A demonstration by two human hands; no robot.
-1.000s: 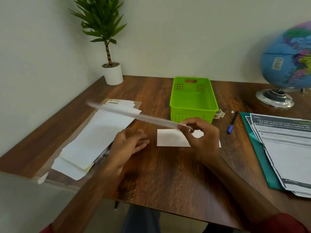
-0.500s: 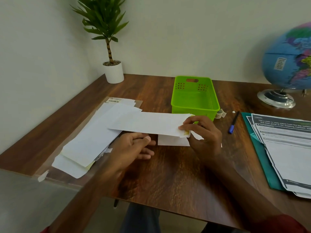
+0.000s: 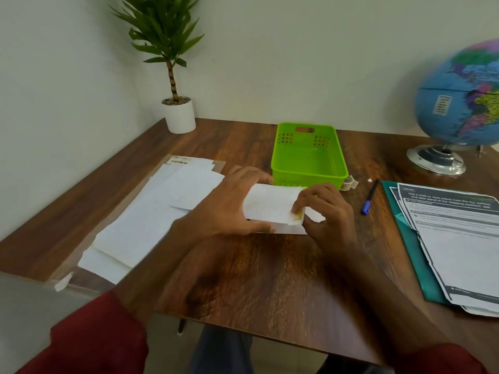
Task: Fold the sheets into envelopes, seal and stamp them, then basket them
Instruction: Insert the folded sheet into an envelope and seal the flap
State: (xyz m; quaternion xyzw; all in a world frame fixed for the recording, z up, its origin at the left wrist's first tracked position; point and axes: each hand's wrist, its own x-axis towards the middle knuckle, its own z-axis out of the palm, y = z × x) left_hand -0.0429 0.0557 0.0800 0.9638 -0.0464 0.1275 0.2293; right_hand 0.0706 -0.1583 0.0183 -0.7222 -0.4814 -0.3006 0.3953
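Note:
A white envelope (image 3: 270, 203) is held just above the table in front of the green basket (image 3: 309, 171). My left hand (image 3: 229, 206) grips its left end, fingers over the top and thumb along the lower edge. My right hand (image 3: 324, 209) pinches its right end, where a yellowish strip shows. Under it lies a folded white sheet (image 3: 294, 228), partly hidden by both hands. A pile of white envelopes and sheets (image 3: 151, 220) lies on a clear sleeve at the left. The basket is empty.
A roll of stamps or tape (image 3: 349, 181) sits at the basket's right corner, a blue pen (image 3: 369, 197) beside it. Printed papers on a teal folder (image 3: 453, 238) lie right, a globe (image 3: 459, 103) behind them. A potted plant (image 3: 176, 109) stands back left.
The envelope came down from being held up by my right hand alone. My left hand rose from the table and took hold of its left end.

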